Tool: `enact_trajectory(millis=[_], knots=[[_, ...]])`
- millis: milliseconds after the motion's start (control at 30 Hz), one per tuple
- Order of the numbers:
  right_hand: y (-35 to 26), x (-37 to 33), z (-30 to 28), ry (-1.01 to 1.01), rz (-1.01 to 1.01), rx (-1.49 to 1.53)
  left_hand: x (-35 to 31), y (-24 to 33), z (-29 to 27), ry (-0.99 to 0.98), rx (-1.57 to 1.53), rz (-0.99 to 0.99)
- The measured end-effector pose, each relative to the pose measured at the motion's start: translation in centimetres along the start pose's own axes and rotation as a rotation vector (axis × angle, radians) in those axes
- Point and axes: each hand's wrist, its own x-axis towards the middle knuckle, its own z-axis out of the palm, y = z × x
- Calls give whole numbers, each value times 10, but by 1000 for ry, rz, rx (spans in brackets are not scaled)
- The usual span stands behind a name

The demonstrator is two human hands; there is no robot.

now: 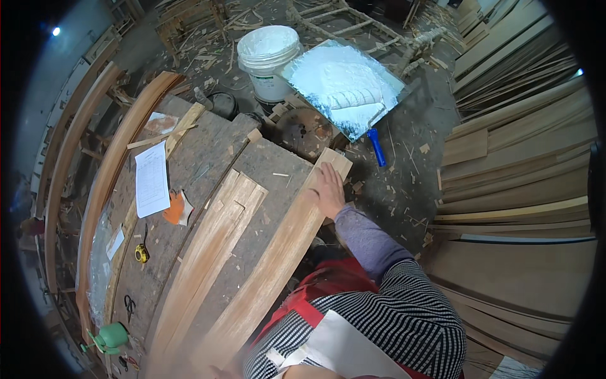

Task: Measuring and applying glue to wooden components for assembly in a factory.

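Note:
My right hand (329, 191) lies on the face of a long wooden board (278, 259), close to its far end. Its fingers are stretched out along the wood and the thumb is a little apart. This board slants from the lower left up to the right, along the near edge of the workbench (246, 158). At the bottom edge, a small blurred bit of my left hand (219, 372) shows beside the board's near end; its fingers cannot be made out. Left of the board lies a stack of wooden strips (218, 221) with uneven ends.
On the bench are a paper sheet (152, 180), an orange-and-white glove (178, 208), a yellow tape measure (142, 252), scissors (129, 306) and a green pot (112, 338). Beyond stand a white bucket (270, 82) and a white-coated tray (309, 66) with a blue-handled roller (377, 148). Planks (517, 177) line the right.

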Motion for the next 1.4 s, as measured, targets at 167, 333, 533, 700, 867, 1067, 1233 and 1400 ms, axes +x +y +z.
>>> enact_trajectory(millis=[167,333,533,700,867,1067,1233,1400], knots=[[33,16,-17,162,166,115,21,7,-26,-99,5,-90],[53,24,-31,24,180,-14,48,16,-70,-241,-5,-226],[51,21,-34,11,106,-68,55,14,-101,-96,-204,-370],[43,17,-41,37,7,-194,50,9,-89,-12,-239,-313],[35,28,-60,-104,-102,-434,42,10,-71,-117,-194,-336],[45,41,-68,-15,19,-151,41,9,-65,-211,-281,-329],[34,20,-37,-33,-69,-132,33,2,-57,-42,-362,-233],[10,11,-17,-42,-88,-86,29,5,-48,-55,-311,-188]])
